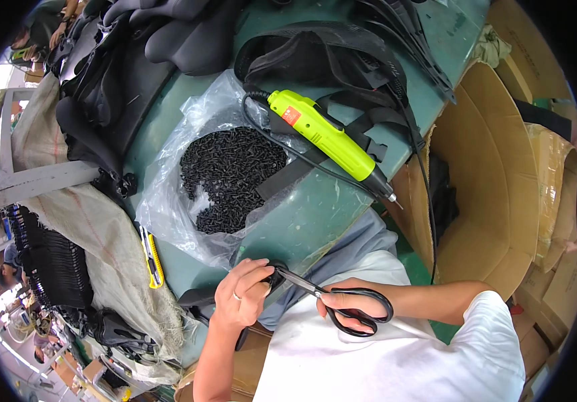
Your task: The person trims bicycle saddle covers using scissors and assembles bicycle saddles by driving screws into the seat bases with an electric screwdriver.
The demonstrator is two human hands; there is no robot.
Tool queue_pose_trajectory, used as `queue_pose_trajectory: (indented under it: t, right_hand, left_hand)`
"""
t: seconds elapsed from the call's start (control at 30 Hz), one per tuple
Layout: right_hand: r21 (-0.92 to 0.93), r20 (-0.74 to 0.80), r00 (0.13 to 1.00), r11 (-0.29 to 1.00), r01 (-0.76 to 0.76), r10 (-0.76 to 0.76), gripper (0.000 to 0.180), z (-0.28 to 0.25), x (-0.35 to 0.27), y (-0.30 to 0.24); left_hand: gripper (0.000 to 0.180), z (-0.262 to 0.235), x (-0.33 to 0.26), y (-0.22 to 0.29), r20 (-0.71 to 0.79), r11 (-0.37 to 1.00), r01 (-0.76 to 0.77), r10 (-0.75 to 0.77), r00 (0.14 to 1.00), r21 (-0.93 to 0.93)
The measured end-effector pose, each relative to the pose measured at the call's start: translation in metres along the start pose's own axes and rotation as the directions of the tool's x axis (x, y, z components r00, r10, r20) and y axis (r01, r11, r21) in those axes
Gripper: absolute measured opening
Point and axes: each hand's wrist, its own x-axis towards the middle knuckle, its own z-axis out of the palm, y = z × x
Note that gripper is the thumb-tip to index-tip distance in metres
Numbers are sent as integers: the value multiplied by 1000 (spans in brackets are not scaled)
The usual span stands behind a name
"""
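My right hand (328, 307) is closed around the scissors (385, 309) near the pivot. Their black handle loops stick out past my fingers, over the wrist. The metal blades point left, and their tips reach a small black piece (276, 273) at the fingertips of my left hand (243, 293). That hand is closed on the piece, a ring on one finger. It looks like the end of a black strap (198, 296) that shows beside the hand, but my fingers hide most of it. Both hands are at the table's near edge, before my white shirt.
A clear plastic bag (161, 201) of black screws (231, 167) lies on the green table (328, 208). Near it are a lime-green electric screwdriver (328, 137) with its cord, black straps and padded parts (194, 40), and a yellow cutter knife (152, 261). Open cardboard box (496, 181) at right.
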Motion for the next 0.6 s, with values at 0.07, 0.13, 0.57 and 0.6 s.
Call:
queue_pose_trajectory:
  t: [0.07,0.13,0.57,0.6]
  right_hand:
    - [-12,3,1000,1000,-12,12,52,-1,0,-3]
    - [-21,7,1000,999,-27,27,52,-2,-1,-6]
    - [62,11,999,997,-51,50,53,-1,6,-12]
    - [60,11,999,997,-53,52,53,-1,6,-13]
  left_hand:
    - [31,0,-3,-2,12,999,-21,22,1000,-35]
    - [30,1,-5,-2,5,999,-18,18,1000,-45]
    - [32,1,-16,-5,-44,998,-51,50,998,-44]
    - [32,1,-16,-5,-46,998,-50,48,998,-44]
